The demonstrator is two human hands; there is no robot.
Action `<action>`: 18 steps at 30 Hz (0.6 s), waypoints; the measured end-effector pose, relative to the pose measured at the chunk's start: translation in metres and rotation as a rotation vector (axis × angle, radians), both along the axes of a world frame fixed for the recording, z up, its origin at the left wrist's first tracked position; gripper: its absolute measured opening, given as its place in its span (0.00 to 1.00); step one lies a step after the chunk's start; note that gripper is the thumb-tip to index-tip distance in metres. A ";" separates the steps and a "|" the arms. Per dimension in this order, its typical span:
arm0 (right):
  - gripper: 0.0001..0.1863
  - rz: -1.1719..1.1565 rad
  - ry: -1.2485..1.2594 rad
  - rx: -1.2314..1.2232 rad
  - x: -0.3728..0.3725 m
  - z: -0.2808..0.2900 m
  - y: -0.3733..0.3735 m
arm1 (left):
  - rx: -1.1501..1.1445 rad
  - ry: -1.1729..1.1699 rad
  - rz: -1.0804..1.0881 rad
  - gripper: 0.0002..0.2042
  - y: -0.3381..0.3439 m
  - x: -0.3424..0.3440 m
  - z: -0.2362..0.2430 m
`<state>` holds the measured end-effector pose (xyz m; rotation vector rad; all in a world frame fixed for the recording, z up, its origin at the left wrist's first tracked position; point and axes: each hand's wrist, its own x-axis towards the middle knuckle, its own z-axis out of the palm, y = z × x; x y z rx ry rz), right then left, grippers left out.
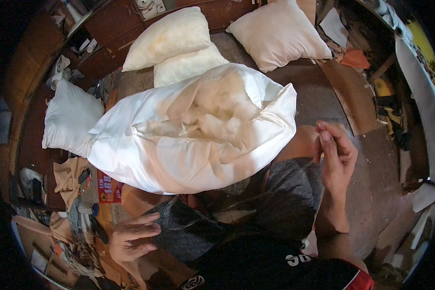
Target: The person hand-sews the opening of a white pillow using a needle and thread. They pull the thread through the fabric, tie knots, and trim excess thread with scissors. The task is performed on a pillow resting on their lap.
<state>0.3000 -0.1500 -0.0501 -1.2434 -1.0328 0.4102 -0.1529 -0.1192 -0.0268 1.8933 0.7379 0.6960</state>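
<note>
A large white pillow cover (179, 166) lies across my lap, its opening turned up and gaping. Fluffy off-white stuffing (220, 126) shows inside. To the right of the cover, my right hand (337, 152) is raised clear of it, thumb and fingertips drawn together in a pinch; whatever they hold, if anything, is too small to make out. Below the cover's left part, my left hand (135, 237) hovers beside my thigh with its fingers apart and nothing visible in them. Neither hand touches the cover.
Two stacked cream pillows (171, 38) lie beyond the cover, a pinkish-white pillow (280, 36) at far right and a white pillow (72, 118) at left. Cloth scraps (77, 246) heap at lower left. A cluttered shelf (396, 96) lines the right side.
</note>
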 end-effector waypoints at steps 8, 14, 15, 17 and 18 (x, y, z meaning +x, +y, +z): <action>0.11 0.112 -0.058 0.261 -0.038 0.092 0.078 | 0.605 0.116 0.053 0.12 0.064 0.129 0.073; 0.17 0.093 0.037 0.205 -0.048 0.057 0.068 | 0.610 0.120 -0.009 0.10 0.126 0.211 0.041; 0.15 0.126 0.042 0.187 -0.047 0.048 0.067 | 0.626 0.110 -0.002 0.10 0.125 0.213 0.036; 0.09 0.159 0.068 0.097 -0.043 0.038 0.064 | 0.656 0.104 -0.013 0.08 0.126 0.216 0.026; 0.10 0.209 0.043 0.076 -0.042 0.038 0.059 | 0.586 0.105 -0.013 0.08 0.124 0.216 0.023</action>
